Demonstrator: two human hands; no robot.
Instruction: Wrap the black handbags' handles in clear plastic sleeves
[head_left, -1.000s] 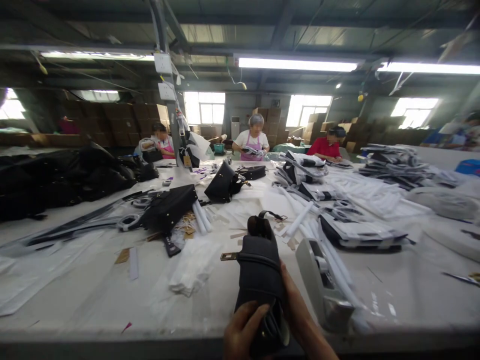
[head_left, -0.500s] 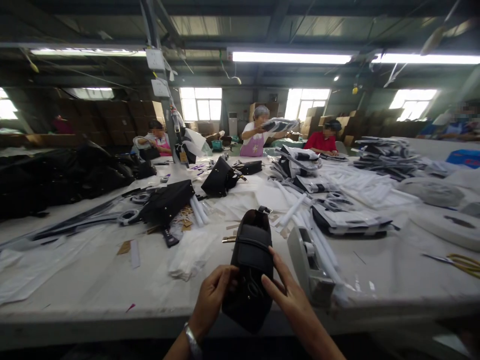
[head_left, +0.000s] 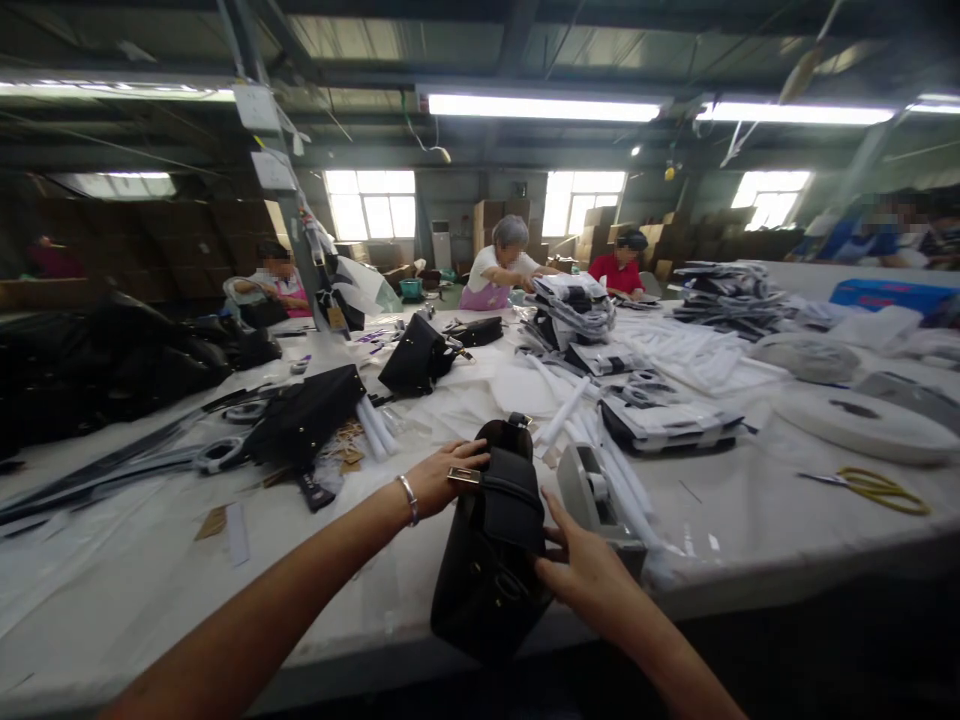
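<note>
One black, smooth-sided handbag (head_left: 480, 585) with gold-toned rectangular metal clasp (head_left: 466, 476) is sitting at near edge of white tabletop (head_left: 330, 600). Left hand (head_left: 448, 477), silver bracelet (head_left: 409, 500) circling wrist, is reaching along bag's far left side beside clasp; fingers extending, any pinch cannot be told. Right hand (head_left: 576, 562) is touching bag's right side, thumb and fingers spreading apart. Grey tape dispenser (head_left: 577, 480) is standing just beyond right hand; yellow-handled metal scissors (head_left: 862, 484) are lying farther right.

yellow-handled scissors (head_left: 853, 482): right | cardboard boxes (head_left: 180, 245): back left | lit tube lamp (head_left: 544, 107): overhead
</note>
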